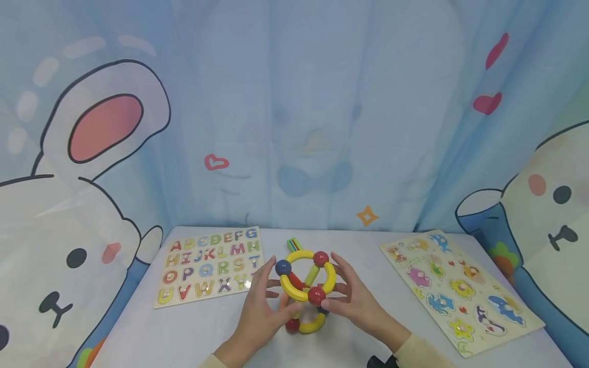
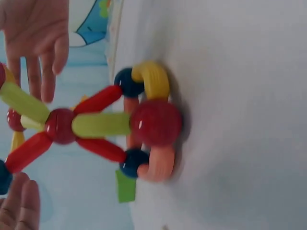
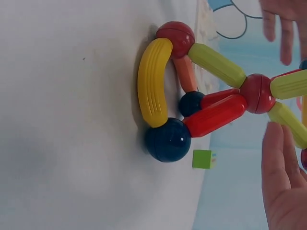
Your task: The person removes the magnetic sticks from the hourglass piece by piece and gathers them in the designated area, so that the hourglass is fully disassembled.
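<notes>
A magnetic stick-and-ball toy (image 1: 329,277) stands upright on the table between the two hands. Its upper ring has yellow curved sticks with red and blue balls. Straight red and light green sticks meet at a central red ball (image 2: 61,126). The lower ring, with yellow and orange curved sticks (image 3: 153,84), rests on the tabletop. My left hand (image 1: 263,304) is at the toy's left side, fingers extended beside the upper ring. On the opposite side is my right hand (image 1: 361,302), fingers mostly straight; whether either hand touches the toy is unclear.
An alphabet puzzle board (image 1: 209,268) lies at the left, and an animal puzzle board (image 1: 460,291) at the right. Behind the toy sits a small green striped block (image 1: 293,245). A printed blue curtain (image 1: 313,128) hangs along the table's back edge. Something black (image 1: 383,362) shows by the right sleeve.
</notes>
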`<state>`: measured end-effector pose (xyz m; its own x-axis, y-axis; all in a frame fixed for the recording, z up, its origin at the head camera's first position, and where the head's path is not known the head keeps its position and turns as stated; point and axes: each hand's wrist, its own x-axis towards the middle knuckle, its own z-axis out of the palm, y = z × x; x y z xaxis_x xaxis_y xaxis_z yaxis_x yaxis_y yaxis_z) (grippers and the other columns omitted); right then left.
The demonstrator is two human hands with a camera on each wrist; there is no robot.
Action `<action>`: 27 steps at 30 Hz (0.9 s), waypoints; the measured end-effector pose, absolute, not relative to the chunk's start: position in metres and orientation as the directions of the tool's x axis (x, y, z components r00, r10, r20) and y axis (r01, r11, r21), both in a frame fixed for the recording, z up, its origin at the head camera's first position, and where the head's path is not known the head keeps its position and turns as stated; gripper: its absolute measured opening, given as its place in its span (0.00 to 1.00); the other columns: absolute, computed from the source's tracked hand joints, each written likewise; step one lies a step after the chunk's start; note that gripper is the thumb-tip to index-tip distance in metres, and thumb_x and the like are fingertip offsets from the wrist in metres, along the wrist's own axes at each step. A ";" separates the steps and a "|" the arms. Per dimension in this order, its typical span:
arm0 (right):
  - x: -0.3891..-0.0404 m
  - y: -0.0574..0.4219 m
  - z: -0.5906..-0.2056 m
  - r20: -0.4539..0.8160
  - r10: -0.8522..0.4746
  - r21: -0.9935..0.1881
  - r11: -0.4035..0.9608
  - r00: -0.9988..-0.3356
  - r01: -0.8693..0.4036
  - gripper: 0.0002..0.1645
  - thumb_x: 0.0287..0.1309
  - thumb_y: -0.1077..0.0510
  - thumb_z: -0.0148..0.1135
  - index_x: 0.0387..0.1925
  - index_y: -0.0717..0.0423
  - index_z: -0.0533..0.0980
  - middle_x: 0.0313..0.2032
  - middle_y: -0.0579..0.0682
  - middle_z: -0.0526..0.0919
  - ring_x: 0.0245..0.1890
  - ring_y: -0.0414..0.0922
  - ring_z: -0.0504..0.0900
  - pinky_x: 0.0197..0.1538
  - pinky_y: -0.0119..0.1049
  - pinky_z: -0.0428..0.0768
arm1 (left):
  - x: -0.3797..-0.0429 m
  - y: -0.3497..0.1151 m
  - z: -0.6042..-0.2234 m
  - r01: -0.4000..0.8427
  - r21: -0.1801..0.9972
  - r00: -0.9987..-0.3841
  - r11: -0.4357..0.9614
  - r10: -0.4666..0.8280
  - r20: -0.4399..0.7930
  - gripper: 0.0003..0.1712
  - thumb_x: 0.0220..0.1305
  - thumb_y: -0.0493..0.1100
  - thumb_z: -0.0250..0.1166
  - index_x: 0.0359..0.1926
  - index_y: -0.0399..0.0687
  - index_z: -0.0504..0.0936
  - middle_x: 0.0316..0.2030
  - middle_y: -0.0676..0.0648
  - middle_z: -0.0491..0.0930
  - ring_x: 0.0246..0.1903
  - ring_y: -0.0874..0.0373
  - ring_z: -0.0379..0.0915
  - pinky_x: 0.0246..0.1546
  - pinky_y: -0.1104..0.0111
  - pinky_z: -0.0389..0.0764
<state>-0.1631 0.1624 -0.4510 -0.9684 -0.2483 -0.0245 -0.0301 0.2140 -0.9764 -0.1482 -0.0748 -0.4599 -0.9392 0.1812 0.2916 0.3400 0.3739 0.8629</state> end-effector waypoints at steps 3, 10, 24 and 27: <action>-0.160 0.166 -0.450 0.049 -0.221 -0.949 0.294 -0.974 -0.115 0.61 0.49 0.50 0.79 0.76 0.32 0.50 0.73 0.51 0.58 0.54 0.51 0.78 0.50 0.40 0.83 | -0.151 -0.082 -0.455 0.488 0.768 -0.873 0.415 0.226 0.432 0.55 0.52 0.54 0.79 0.76 0.61 0.57 0.71 0.52 0.61 0.47 0.65 0.76 0.45 0.62 0.83; -0.158 0.175 -0.447 0.247 -0.252 -0.832 0.441 -0.936 -0.338 0.56 0.45 0.44 0.81 0.73 0.33 0.60 0.69 0.39 0.65 0.46 0.41 0.82 0.47 0.36 0.83 | -0.159 -0.092 -0.444 0.703 0.585 -0.710 0.404 0.447 0.544 0.40 0.53 0.48 0.78 0.66 0.61 0.73 0.61 0.56 0.75 0.40 0.66 0.77 0.41 0.72 0.82; -0.167 0.176 -0.437 0.315 -0.503 -0.731 0.412 -0.805 -0.543 0.31 0.52 0.43 0.76 0.58 0.43 0.79 0.64 0.43 0.73 0.53 0.46 0.79 0.43 0.38 0.85 | -0.168 -0.080 -0.444 0.714 0.527 -0.696 0.461 0.554 0.457 0.21 0.64 0.59 0.67 0.53 0.55 0.85 0.54 0.57 0.81 0.53 0.65 0.76 0.54 0.69 0.78; -0.169 0.176 -0.435 0.292 -0.521 -0.735 0.414 -0.802 -0.537 0.28 0.52 0.41 0.75 0.55 0.40 0.81 0.64 0.43 0.74 0.57 0.47 0.76 0.44 0.37 0.85 | -0.169 -0.078 -0.445 0.712 0.538 -0.698 0.452 0.546 0.464 0.18 0.63 0.56 0.69 0.51 0.57 0.85 0.53 0.56 0.81 0.50 0.66 0.77 0.51 0.71 0.78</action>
<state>-0.1685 0.1757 -0.4355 -0.8020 -0.5213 0.2917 -0.5366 0.4141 -0.7352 -0.1686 -0.0780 -0.4448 -0.6975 0.5457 0.4644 0.7116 0.4518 0.5380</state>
